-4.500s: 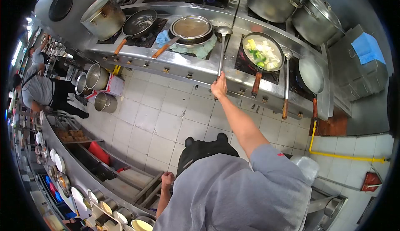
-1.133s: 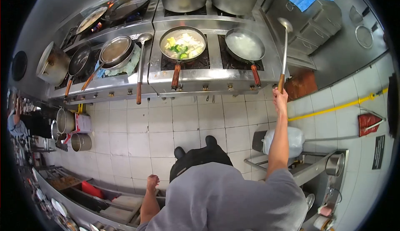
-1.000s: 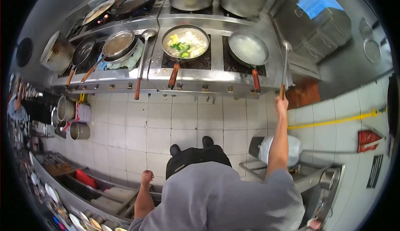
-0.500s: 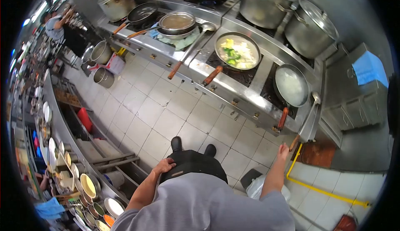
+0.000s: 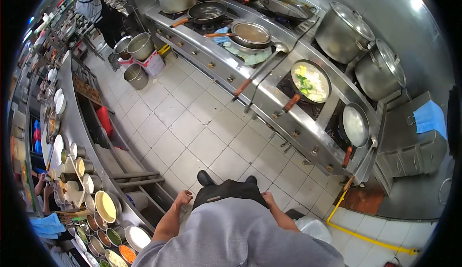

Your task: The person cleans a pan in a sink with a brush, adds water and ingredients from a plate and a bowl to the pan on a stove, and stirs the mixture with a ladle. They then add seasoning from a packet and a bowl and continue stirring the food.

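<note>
My left hand (image 5: pixel 183 197) hangs beside my dark apron (image 5: pixel 222 188), its fingers curled loosely with nothing visible in them. At my other hip is my right hand (image 5: pixel 268 198), close to the apron; its fingers are small and partly hidden. Both hands are away from the stove. On the stove ahead, a frying pan (image 5: pixel 312 81) holds white, yellow and green pieces, its brown handle pointing toward me. To its right, another pan (image 5: pixel 355 125) holds something whitish. A long-handled ladle (image 5: pixel 260 67) lies across the stove edge, and a second ladle (image 5: pixel 364 163) lies at the right end.
Large lidded pots (image 5: pixel 344 26) stand at the back of the stove (image 5: pixel 192 50). A counter (image 5: pixel 103 171) with containers of food runs along my left. A yellow pipe (image 5: pixel 365 238) crosses the floor at right. Another person (image 5: pixel 94 9) stands far left.
The view has turned left. My right hand has drawn back from near the stove's right end to my hip. My left hand has come off the apron.
</note>
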A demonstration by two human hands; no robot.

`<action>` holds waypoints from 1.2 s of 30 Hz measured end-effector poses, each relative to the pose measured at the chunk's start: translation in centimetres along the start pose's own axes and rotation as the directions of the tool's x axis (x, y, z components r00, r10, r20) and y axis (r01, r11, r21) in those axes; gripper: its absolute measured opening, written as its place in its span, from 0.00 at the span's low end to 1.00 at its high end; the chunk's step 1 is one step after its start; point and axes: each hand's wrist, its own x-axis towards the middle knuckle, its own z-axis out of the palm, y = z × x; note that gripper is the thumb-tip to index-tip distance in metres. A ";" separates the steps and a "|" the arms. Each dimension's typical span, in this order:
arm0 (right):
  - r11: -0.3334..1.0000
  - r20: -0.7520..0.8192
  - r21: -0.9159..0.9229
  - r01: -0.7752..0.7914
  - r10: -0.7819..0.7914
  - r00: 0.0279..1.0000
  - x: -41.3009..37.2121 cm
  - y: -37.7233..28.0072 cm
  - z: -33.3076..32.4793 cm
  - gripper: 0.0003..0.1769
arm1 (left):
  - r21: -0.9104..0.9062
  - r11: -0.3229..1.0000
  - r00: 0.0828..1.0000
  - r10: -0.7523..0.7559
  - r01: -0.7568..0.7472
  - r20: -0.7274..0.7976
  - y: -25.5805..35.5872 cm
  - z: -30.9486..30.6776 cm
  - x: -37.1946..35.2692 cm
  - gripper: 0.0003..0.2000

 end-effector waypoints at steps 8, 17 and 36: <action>0.966 -0.120 0.220 -0.137 0.166 0.979 3.8 -11.9 -2.6 0.06 | -0.198 0.948 0.962 -0.265 0.248 -0.068 -4.0 -8.0 -2.6 0.17; 0.901 0.038 -0.318 0.296 -0.300 0.953 3.0 -19.7 9.5 0.10 | -0.511 0.783 0.867 -0.480 0.355 -0.133 -10.8 -8.6 -3.3 0.15; 0.985 0.243 -0.159 -0.064 0.102 0.965 0.4 -17.7 3.7 0.04 | -0.202 0.921 0.901 -0.373 0.332 -0.221 -3.9 -4.9 -7.2 0.18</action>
